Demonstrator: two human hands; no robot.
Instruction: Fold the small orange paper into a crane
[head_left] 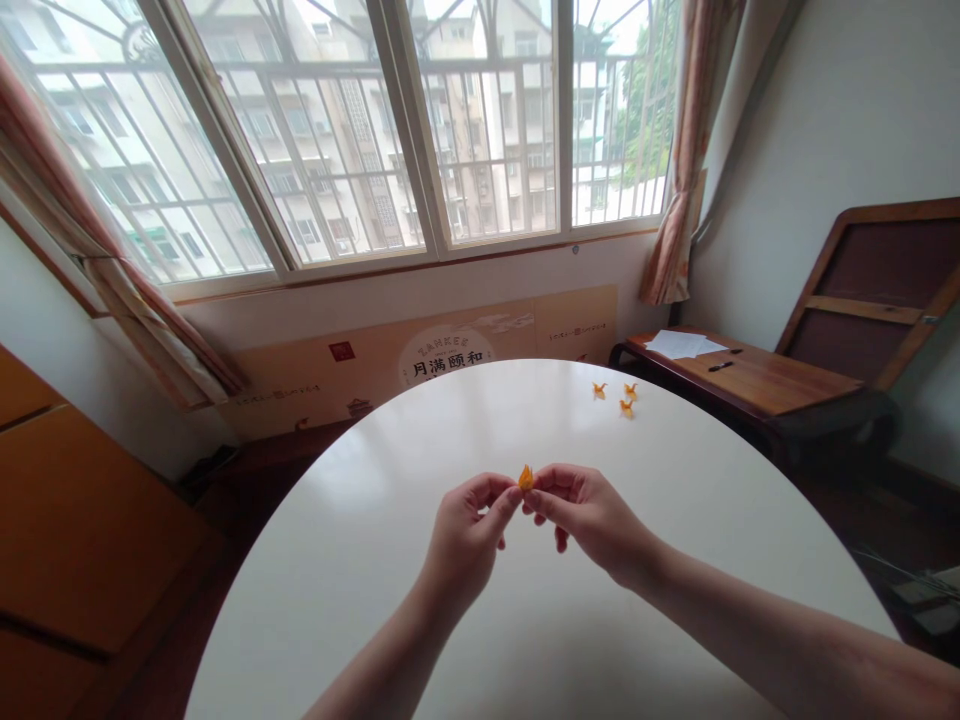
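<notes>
Left hand (463,530) and right hand (600,515) both pinching one small orange piece (526,479), thumbs nearest. Looks delicate: best use fingertips only, light even pressure, hands level, no tugging. Piece sits between both sets of fingertips, pointed end up, over middle of table (360,610). Orange trio (627,408) lies beyond, near table's far edge, right side.

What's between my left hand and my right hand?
The head view shows a small orange piece there, pinched by both your left hand and right hand.
</notes>
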